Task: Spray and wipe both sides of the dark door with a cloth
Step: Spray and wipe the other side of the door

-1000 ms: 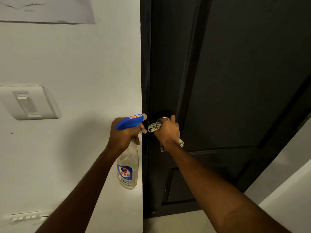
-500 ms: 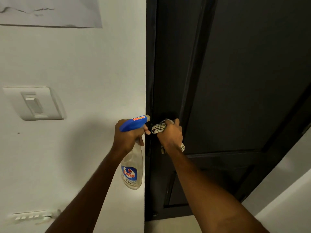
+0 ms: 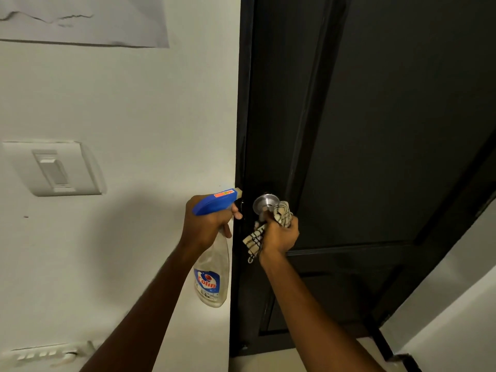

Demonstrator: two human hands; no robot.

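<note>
The dark door [image 3: 375, 130] fills the right half of the view. It is a matt, panelled surface with a raised rail running across it just below the round metal knob [image 3: 264, 202]. Its left edge meets a smooth, plain white wall [image 3: 134, 116]. That wall carries a white light switch [image 3: 52, 169] at the left and the lower corner of a creased paper sheet [image 3: 80, 20] at the top. Low at the near left is a white fitting [image 3: 40, 354], too blurred to name. A second pale wall [image 3: 456, 304] stands at the far right, and a strip of light floor [image 3: 268, 361] shows below the door.

The left hand [image 3: 206, 224] is wrapped around the neck of a clear spray bottle [image 3: 212, 275] with a blue head. One finger is at the trigger, and the nozzle points at the door's edge just left of the knob. The right hand [image 3: 280, 234] is curled tight around a checked cloth [image 3: 253, 241]. The cloth is bunched against the knob's right side, with one end hanging below the fist.
</note>
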